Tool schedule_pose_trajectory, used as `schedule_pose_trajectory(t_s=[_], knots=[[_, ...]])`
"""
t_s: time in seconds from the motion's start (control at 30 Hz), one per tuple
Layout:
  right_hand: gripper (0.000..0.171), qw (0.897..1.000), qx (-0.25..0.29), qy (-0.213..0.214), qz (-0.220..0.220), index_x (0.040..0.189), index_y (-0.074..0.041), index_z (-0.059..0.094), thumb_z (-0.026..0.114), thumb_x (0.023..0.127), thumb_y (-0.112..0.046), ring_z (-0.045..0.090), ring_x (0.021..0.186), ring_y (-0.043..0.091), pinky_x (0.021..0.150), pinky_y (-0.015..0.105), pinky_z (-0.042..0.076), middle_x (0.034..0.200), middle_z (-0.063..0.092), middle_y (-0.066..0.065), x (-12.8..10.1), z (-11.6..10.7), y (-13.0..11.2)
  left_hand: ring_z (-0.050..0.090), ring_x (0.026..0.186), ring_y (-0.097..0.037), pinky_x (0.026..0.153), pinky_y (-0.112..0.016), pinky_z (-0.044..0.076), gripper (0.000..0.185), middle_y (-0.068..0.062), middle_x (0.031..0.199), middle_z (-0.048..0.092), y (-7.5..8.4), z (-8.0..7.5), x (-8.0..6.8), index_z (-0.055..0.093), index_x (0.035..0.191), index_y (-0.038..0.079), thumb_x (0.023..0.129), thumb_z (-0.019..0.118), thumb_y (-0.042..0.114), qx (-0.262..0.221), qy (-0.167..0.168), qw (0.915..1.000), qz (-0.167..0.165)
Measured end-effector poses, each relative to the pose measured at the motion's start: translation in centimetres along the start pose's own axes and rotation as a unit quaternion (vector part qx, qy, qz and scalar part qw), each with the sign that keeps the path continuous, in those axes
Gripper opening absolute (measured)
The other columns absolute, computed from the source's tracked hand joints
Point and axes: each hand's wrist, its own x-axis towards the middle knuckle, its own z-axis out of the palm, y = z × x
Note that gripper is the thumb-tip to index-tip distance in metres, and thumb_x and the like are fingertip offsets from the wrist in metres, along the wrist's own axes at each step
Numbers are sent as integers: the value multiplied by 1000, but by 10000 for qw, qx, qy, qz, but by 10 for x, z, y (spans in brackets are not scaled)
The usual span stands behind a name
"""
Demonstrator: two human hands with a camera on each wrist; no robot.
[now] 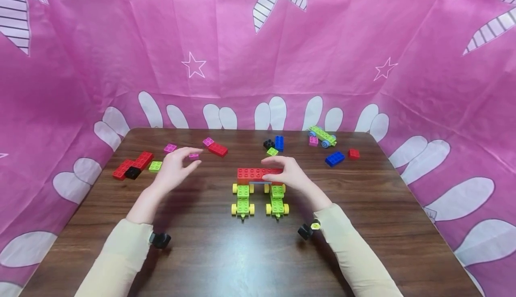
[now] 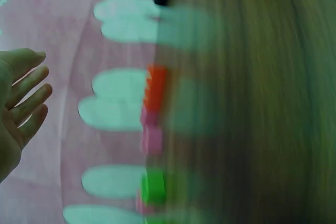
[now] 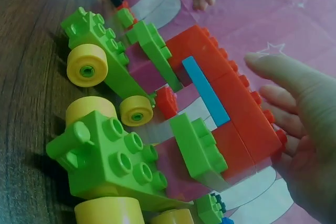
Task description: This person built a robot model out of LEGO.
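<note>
Tabletop of dark wood-grain laminate [image 1: 225, 261] fills the lower half of the head view, backed by a pink plastic sheet printed with white stars and petal shapes [image 1: 121, 55]. At the centre of the table stands the largest build: two lime-green plastic wheeled chassis with yellow wheels [image 1: 260, 200], side by side, bridged at their far ends by a row of red studded plastic bricks [image 1: 254, 173] with a thin light-blue plate [image 3: 206, 91] under it. The person's right hand [image 1: 287, 173] sits at the 3 o'clock end of that red row, fingers straight and loosely together, fingertips touching the bricks; the right wrist view shows the fingers lying along the studded face with the thumb apart, not wrapped around it. The person's left hand [image 1: 174, 166] hovers at about 9 o'clock from the build, well apart from it, fingers relaxed and slightly spread, holding nothing; the left wrist view is blurred but shows the same loose fingers. Just beyond its fingertips lies a small pink plastic brick [image 1: 194, 156]. At 10 o'clock on the table lies a red brick cluster with a black piece [image 1: 132, 166], with a lime-green square brick [image 1: 155, 166] just beside it. Toward 11 o'clock are a long red brick [image 1: 217, 149] and two pink square bricks [image 1: 170, 148]. At 1 o'clock sit a third green wheeled chassis with blue wheels [image 1: 322, 136], a blue rectangular brick [image 1: 334, 158] and a small red cube brick [image 1: 354, 153].
</note>
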Motion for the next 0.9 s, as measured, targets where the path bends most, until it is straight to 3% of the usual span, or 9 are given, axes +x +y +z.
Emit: schedule_pose_trajectory(t_s=[0.13, 0.23, 0.4, 0.63, 0.9], knots=[[51, 9986, -504, -86, -122, 125, -8, 66, 79, 82, -31, 62, 112, 23, 96, 43, 52, 123, 68, 9, 5, 5, 11, 63, 102, -39, 87, -54, 49, 34, -22, 117, 68, -27, -12, -12, 66, 119, 0, 86, 72, 6, 334, 186, 9991, -159], [50, 9965, -775, -81, -296, 122, -6, 68, 79, 81, -33, 63, 98, 19, 85, 35, 55, 114, 71, 10, 7, 8, 14, 62, 103, -40, 89, -54, 47, 38, -23, 116, 67, -46, -22, -23, 66, 119, -1, 82, 74, 4, 458, 434, 9976, -281], [45, 9963, -819, -42, -273, 118, -6, 70, 79, 82, -30, 62, 89, 16, 78, 28, 54, 108, 72, 10, 9, 10, 14, 59, 107, -45, 91, -56, 44, 45, -27, 115, 65, -70, -45, -41, 63, 120, -4, 78, 77, 4, 552, 582, 9951, -578], [42, 9967, -801, -34, -93, 119, -7, 70, 79, 83, -27, 60, 92, 18, 83, 31, 52, 109, 72, 10, 9, 10, 11, 55, 109, -50, 90, -62, 41, 55, -33, 118, 60, -103, -71, -60, 59, 121, -7, 73, 81, 7, 814, 358, 9925, -836], [41, 9972, -749, 10, -53, 117, -10, 71, 80, 81, -26, 60, 90, 16, 81, 30, 52, 106, 72, 7, 9, 11, 15, 53, 109, -52, 89, -62, 40, 60, -35, 117, 58, -128, -78, -69, 58, 119, -10, 68, 84, 7, 1007, -64, 9906, -919]])
